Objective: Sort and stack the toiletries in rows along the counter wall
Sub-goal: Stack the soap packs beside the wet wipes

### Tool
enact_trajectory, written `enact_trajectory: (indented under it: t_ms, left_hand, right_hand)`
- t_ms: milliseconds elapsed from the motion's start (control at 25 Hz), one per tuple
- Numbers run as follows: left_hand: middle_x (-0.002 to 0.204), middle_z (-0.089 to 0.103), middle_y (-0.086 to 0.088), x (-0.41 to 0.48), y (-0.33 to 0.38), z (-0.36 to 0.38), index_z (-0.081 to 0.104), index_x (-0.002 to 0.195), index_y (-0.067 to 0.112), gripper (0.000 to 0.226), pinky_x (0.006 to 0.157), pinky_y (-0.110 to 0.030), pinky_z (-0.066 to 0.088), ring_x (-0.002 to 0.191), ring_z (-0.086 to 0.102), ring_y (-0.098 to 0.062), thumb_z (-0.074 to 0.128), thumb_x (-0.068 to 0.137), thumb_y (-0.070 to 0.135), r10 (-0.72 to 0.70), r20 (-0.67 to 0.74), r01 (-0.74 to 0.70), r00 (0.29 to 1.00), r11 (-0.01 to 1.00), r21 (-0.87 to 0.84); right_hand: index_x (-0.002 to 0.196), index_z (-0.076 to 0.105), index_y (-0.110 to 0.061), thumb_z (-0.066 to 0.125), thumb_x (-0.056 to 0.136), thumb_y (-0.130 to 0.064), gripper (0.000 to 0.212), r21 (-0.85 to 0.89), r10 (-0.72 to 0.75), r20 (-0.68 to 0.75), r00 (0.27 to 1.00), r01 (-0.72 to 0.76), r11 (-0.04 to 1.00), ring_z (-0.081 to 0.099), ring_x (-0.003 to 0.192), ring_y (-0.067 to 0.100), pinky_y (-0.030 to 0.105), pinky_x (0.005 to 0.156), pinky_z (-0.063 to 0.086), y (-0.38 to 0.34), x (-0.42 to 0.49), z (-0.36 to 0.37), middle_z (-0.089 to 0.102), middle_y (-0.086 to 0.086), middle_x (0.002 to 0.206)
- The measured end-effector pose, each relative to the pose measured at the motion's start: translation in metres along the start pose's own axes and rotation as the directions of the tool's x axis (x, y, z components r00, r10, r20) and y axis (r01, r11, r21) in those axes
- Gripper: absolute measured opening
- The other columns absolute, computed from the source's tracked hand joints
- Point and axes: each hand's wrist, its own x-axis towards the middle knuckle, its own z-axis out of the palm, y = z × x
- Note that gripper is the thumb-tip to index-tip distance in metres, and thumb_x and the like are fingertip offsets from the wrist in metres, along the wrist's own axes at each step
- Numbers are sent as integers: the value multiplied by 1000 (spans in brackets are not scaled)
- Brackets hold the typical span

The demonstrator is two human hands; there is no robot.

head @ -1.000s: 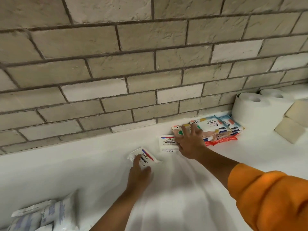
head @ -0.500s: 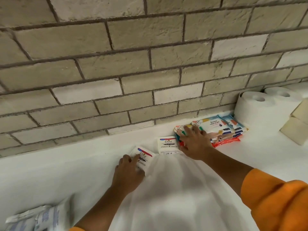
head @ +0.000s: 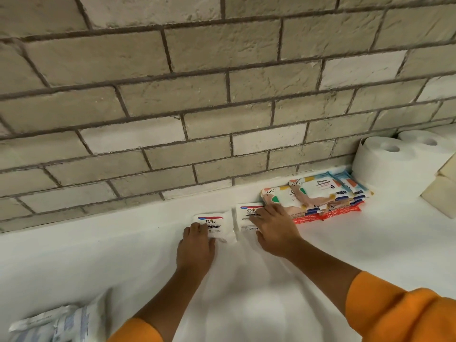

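White soap packets (head: pixel 214 224) under both hands (head: pixel 197 245)

My left hand (head: pixel 196 245) lay flat on the white counter (head: pixel 98 255), its fingers pressing the near edge of a white Dove soap packet (head: pixel 214 224). Just to the right of it, almost touching, was a second Dove packet (head: pixel 248 215) under the fingertips of my right hand (head: pixel 275 230), which rested palm down. Beyond my right hand's fingers, against the brick wall (head: pixel 197 95), a stack of colourful wipe packs (head: pixel 318 196) sat touching that second packet. Farther right of my right hand stood two toilet rolls (head: pixel 385 156) and pale yellow blocks (head: pixel 441 196). Near my left elbow, by the orange sleeve (head: pixel 138 333), lay white sachets (head: pixel 61 324)
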Motion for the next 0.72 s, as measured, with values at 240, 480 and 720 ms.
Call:
enact_trajectory:
  t_ms: [240,480,720]
  left_hand:
    - [140,48,-5,15,2,0,50,142,19,41,100,-34,50,131,41,-22,49,103,29,20,38,-21,999,1000,13]
    - [143,46,-6,18,2,-3,47,146,18,44,106,-34,45,134,39,-22,47,104,32,31,44,-31,999,1000,-6]
    - [143,46,-7,20,-1,-8,48,146,17,46,108,-33,44,133,40,-23,50,103,34,56,62,-53,996,998,-43]
  right_hand:
    - [135,63,-20,66,85,-14,50,12,81,42,996,-82,997,66,116,33,54,127,8,-22,15,16,70,7,126]
    - [146,52,-18,54,91,-19,55,90,102,52,993,-107,990,52,136,29,46,121,-23,-28,16,6,60,9,142]
    - [149,46,-20,54,92,-32,59,57,112,115,987,-119,991,38,147,30,59,126,-2,-33,14,0,52,6,150]
